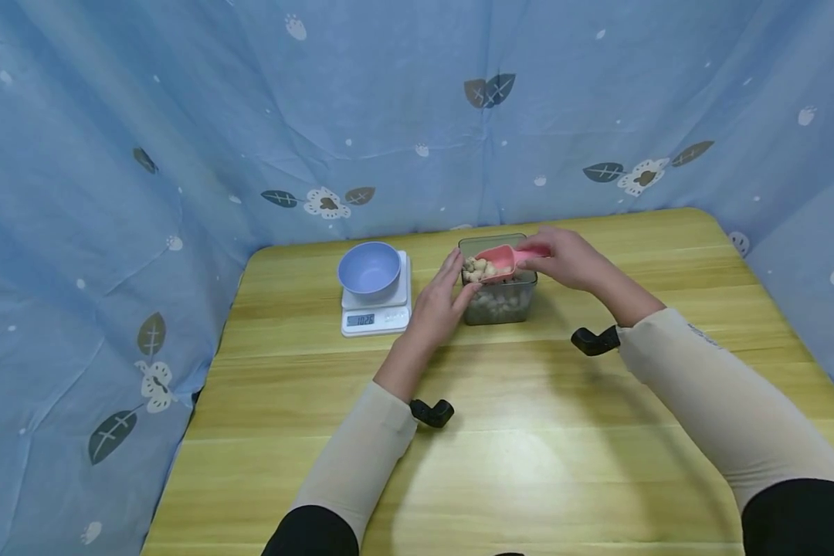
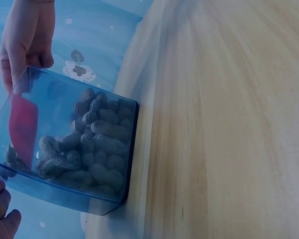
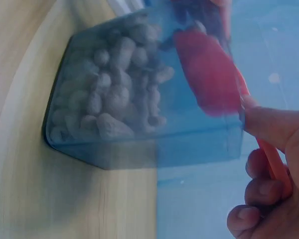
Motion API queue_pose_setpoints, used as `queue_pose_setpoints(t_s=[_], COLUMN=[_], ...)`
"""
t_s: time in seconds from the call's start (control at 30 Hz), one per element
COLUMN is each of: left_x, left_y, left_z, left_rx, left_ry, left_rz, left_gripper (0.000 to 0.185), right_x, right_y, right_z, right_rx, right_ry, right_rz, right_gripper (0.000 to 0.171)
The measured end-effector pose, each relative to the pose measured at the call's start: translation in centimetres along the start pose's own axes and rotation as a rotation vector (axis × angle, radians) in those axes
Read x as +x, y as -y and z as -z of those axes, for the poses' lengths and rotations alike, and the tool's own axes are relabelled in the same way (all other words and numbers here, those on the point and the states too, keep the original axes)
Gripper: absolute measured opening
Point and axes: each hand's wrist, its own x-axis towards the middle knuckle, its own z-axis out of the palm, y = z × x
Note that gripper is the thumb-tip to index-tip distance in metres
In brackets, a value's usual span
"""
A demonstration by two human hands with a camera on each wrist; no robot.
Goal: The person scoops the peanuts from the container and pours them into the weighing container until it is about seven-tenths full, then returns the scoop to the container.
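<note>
A clear box [image 1: 498,289] sits on the wooden counter [image 1: 528,432], near the far edge. It is partly full of peanuts [image 1: 497,302]. The right hand [image 1: 571,259] pinches the handle of a pink scoop [image 1: 503,261], with the thumb and fingers curled around it. The scoop sits over the top of the box and has a little pile of peanuts in it. In the right wrist view, the scoop [image 3: 209,72] shows through the wall of the box [image 3: 139,94], and the handle runs down into the curled fingers [image 3: 261,186]. The left hand [image 1: 442,301] rests against the left side of the box with its fingers straight, not curled around anything. In the left wrist view, the box [image 2: 70,149] is full of peanuts [image 2: 92,144] on its lower side, and the scoop [image 2: 22,124] looks like a red patch behind the wall. Just left of the box stands a white scale [image 1: 377,303]. A light blue bowl [image 1: 369,270] sits on top of the scale. The small screen on the front of the scale shows numbers, but they are too small to read. A blue cloth [image 1: 181,139] with leaves and flowers hangs behind the box and wraps around both sides of the counter. Both arms wear pale sleeves [image 1: 723,386].
</note>
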Motion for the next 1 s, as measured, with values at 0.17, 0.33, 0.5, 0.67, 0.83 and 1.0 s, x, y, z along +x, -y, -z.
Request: queue_pose_setpoints(t_s=[0.17, 0.33, 0.5, 0.67, 0.83, 1.0], left_x=[0.0, -0.1, -0.1, -0.1, -0.2, -0.2], left_y=[0.0, 0.1, 0.2, 0.3, 0.2, 0.4], left_z=[-0.1, -0.1, -0.1, 0.0, 0.0, 0.8], left_rx=[-0.025, -0.043, -0.062, -0.074, -0.092, -0.120], left_ry=[0.008, -0.005, -0.020, -0.019, -0.015, 0.003], left_rz=[0.021, 0.024, 0.012, 0.010, 0.014, 0.025], left_gripper=[0.068, 0.066, 0.065, 0.067, 0.069, 0.069], right_x=[-0.7, -1.3, -1.6, -1.6, -1.7, -1.4], right_y=[-1.2, -1.9, -1.9, -1.8, -1.7, -1.1], right_z=[0.7, 1.1, 1.6, 1.8, 2.1, 2.5], right_rx=[0.123, 0.190, 0.213, 0.209, 0.179, 0.183], right_ry=[-0.002, -0.023, -0.035, -0.040, -0.057, -0.071], right_rz=[-0.060, -0.085, -0.128, -0.134, -0.139, -0.135], right_gripper=[0.043, 0.045, 0.049, 0.052, 0.052, 0.052])
